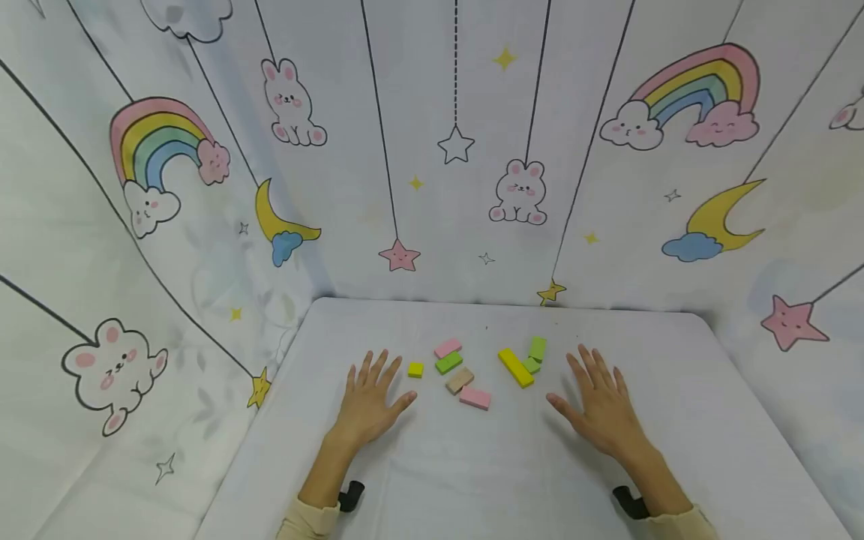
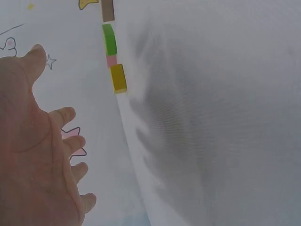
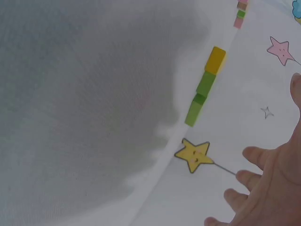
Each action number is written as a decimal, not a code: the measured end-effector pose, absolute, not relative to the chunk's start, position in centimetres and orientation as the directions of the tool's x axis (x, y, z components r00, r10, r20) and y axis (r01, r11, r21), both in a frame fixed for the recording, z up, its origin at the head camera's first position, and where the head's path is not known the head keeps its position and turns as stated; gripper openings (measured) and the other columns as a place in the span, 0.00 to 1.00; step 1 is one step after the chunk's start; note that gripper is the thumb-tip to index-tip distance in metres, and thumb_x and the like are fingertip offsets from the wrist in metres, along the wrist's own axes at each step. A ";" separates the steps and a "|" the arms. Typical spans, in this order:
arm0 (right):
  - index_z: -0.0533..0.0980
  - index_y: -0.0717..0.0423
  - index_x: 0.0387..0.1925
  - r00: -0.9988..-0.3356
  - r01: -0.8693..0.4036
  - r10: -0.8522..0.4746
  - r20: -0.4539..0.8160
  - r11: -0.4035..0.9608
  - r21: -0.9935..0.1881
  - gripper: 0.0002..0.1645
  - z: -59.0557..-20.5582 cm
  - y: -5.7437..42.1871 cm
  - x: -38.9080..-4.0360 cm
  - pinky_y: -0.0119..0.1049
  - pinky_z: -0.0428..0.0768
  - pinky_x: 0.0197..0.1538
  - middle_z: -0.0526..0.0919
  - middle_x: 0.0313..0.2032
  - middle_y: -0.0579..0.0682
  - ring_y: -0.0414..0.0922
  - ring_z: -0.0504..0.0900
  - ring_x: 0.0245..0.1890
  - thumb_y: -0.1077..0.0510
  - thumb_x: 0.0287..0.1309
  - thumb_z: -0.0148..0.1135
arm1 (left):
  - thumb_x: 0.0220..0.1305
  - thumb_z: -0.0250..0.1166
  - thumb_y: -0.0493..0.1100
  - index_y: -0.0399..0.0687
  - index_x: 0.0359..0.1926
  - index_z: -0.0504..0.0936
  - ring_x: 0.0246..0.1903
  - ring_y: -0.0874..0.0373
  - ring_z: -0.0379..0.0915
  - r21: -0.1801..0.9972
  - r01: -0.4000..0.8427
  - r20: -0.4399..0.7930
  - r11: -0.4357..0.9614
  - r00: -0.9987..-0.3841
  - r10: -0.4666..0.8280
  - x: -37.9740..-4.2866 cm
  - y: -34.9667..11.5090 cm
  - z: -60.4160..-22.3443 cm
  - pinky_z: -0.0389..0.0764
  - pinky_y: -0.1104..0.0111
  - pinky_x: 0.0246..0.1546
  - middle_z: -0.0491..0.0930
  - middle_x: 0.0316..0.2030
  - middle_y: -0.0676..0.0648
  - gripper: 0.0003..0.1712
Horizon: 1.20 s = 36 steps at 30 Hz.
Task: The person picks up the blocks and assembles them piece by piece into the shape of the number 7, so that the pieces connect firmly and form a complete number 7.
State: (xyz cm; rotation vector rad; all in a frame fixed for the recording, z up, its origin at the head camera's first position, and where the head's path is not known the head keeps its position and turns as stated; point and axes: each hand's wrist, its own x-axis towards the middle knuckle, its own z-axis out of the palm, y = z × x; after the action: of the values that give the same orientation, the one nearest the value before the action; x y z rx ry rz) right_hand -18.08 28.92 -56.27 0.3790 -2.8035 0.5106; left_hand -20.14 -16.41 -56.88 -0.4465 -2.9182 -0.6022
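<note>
Two hands: left hand (image 1: 367, 409) and right hand (image 1: 603, 412), both released, fingers spread wide, palms facing downish
Wrists: black straps (image 1: 351, 496) on both, cream sleeves (image 1: 309, 519) below those
Closest to lefty: small yellow block (image 1: 415, 370), just past the fingers and thumb
Middle bunch: pink block (image 1: 448, 348) up top, green block (image 1: 448, 363) just below it, then a plain wooden block (image 1: 460, 380), then another pink block (image 1: 475, 397) at its corner
Closest to righty: light green pieces (image 1: 537, 348), can't really tell how many, with a long yellow block (image 1: 516, 367) lying slanted just beside them
Desk: white-covered desk (image 1: 499, 472) under all the blocks, hand shadows falling on it
Backdrop: white cloth (image 1: 459, 217) printed with rainbows (image 1: 138, 131), bunnies (image 1: 517, 193) and stars (image 1: 400, 256), pretty cute tbh
</note>
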 end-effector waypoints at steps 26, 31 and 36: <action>0.54 0.50 0.82 -0.923 -0.356 -0.281 0.261 0.880 -0.313 0.56 -57.3 24.4 -17.5 0.63 0.45 0.78 0.49 0.82 0.57 0.60 0.50 0.81 0.24 0.66 0.56 | 0.75 0.54 0.69 0.49 0.81 0.59 0.81 0.38 0.39 0.369 0.406 0.140 0.836 -0.914 0.381 -18.9 -14.2 -56.2 0.47 0.38 0.75 0.50 0.82 0.40 0.46; 0.53 0.49 0.82 -0.920 -0.370 -0.298 0.256 0.876 -0.310 0.57 -57.3 23.6 -17.4 0.64 0.50 0.76 0.50 0.82 0.56 0.57 0.50 0.81 0.23 0.65 0.57 | 0.75 0.57 0.66 0.48 0.81 0.59 0.80 0.36 0.40 0.393 0.413 0.125 0.822 -0.909 0.397 -18.5 -13.8 -55.4 0.48 0.38 0.75 0.51 0.81 0.38 0.45; 0.57 0.51 0.81 -0.913 -0.390 -0.326 0.246 0.873 -0.294 0.55 -57.2 22.7 -17.4 0.64 0.52 0.76 0.52 0.81 0.55 0.56 0.52 0.80 0.28 0.65 0.62 | 0.75 0.55 0.67 0.49 0.82 0.56 0.81 0.37 0.39 0.386 0.421 0.116 0.821 -0.905 0.409 -18.4 -13.5 -55.7 0.48 0.39 0.75 0.51 0.81 0.39 0.46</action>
State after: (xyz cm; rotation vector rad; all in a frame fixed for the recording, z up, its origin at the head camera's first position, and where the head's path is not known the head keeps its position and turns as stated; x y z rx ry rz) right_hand -17.38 22.73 -57.23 0.5511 -2.8551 0.5064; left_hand -18.39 -13.52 -55.70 -0.6775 -2.9708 -0.6401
